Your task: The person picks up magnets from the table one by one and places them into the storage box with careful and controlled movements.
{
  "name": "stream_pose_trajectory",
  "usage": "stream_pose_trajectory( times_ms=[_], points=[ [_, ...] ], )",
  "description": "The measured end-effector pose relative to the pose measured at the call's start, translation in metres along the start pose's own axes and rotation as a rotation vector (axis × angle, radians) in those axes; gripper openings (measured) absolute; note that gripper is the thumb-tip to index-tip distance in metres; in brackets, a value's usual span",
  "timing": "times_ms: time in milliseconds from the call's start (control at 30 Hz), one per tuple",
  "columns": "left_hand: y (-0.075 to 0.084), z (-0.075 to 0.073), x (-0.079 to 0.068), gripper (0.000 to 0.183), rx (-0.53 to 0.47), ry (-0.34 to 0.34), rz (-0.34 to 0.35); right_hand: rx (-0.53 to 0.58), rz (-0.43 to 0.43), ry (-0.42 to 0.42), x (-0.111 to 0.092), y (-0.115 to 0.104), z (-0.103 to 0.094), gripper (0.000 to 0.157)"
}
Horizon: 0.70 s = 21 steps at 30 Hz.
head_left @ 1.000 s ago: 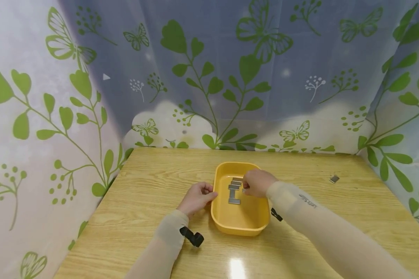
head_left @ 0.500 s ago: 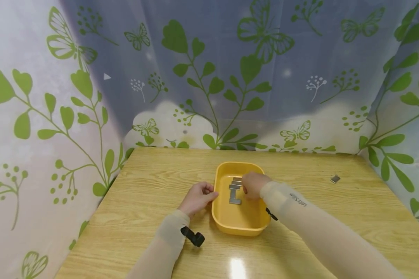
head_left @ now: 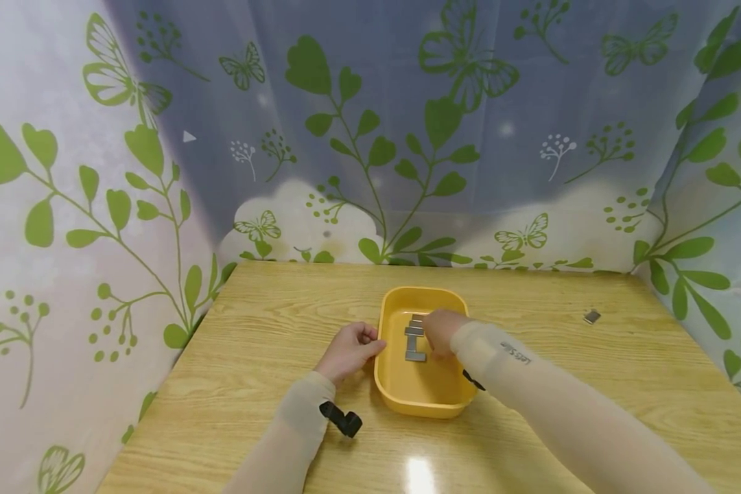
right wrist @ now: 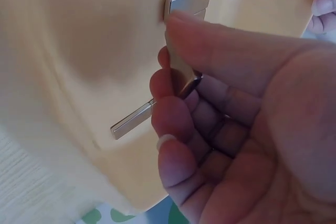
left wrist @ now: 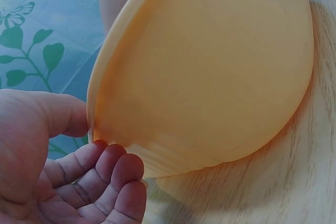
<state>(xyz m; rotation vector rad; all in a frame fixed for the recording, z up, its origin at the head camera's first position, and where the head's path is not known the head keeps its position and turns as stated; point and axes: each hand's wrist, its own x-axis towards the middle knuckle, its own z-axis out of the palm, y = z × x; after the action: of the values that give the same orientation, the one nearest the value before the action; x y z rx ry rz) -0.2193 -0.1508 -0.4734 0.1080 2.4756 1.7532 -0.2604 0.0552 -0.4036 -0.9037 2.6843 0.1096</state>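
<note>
A yellow plastic tub stands on the table, with several flat silver metal bars laid in a ladder-like pattern on its floor. At its left side my left hand pinches the rim; in the left wrist view the thumb is at the rim and the fingertips curl against the wall. My right hand reaches into the tub, right beside the bars. In the right wrist view its thumb and curled fingers hold a small shiny metal bar, partly hidden by them. Another bar lies just beyond the fingers.
Farther right on the wooden table lies a small silver metal piece. Black camera straps sit on the wrists. A patterned curtain encloses the table at the back and sides.
My right hand has moved slightly left and lower inside the tub, covering more of the upper bars. The left hand stays at the rim.
</note>
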Motion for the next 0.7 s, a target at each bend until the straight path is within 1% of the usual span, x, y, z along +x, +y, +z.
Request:
stream_pose_trajectory(
  times_ms=[67,133,200,300,367,467,600,633,700],
  points=[
    [-0.001,0.000,0.001,0.018,-0.006,0.001,-0.001,-0.014,0.009,-0.014,0.001,-0.003,0.000,0.019],
    [-0.003,0.000,0.001,0.018,-0.012,0.003,-0.003,-0.038,0.016,-0.026,0.003,-0.005,0.001,0.014],
    [-0.004,0.000,0.002,0.018,-0.012,0.004,-0.001,-0.057,0.019,-0.028,0.005,-0.007,0.003,0.014],
    [-0.005,0.001,0.002,0.019,-0.014,0.005,0.005,-0.085,0.021,-0.026,0.010,-0.009,0.007,0.020],
    [-0.005,0.001,0.002,0.019,-0.013,0.006,0.009,-0.091,0.027,-0.033,0.014,-0.009,0.011,0.021],
    [-0.004,0.001,0.002,0.018,-0.011,0.006,0.005,-0.104,0.044,-0.062,0.018,-0.010,0.013,0.024],
    [-0.003,0.000,0.001,0.017,-0.010,0.004,-0.001,-0.123,0.059,-0.085,0.020,-0.010,0.012,0.035],
    [-0.003,0.000,0.001,0.017,-0.012,0.003,-0.002,-0.126,0.057,-0.086,0.020,-0.010,0.012,0.036],
    [-0.003,0.000,0.001,0.017,-0.017,0.002,-0.008,-0.118,0.062,-0.087,0.021,-0.009,0.012,0.032]
  ],
)
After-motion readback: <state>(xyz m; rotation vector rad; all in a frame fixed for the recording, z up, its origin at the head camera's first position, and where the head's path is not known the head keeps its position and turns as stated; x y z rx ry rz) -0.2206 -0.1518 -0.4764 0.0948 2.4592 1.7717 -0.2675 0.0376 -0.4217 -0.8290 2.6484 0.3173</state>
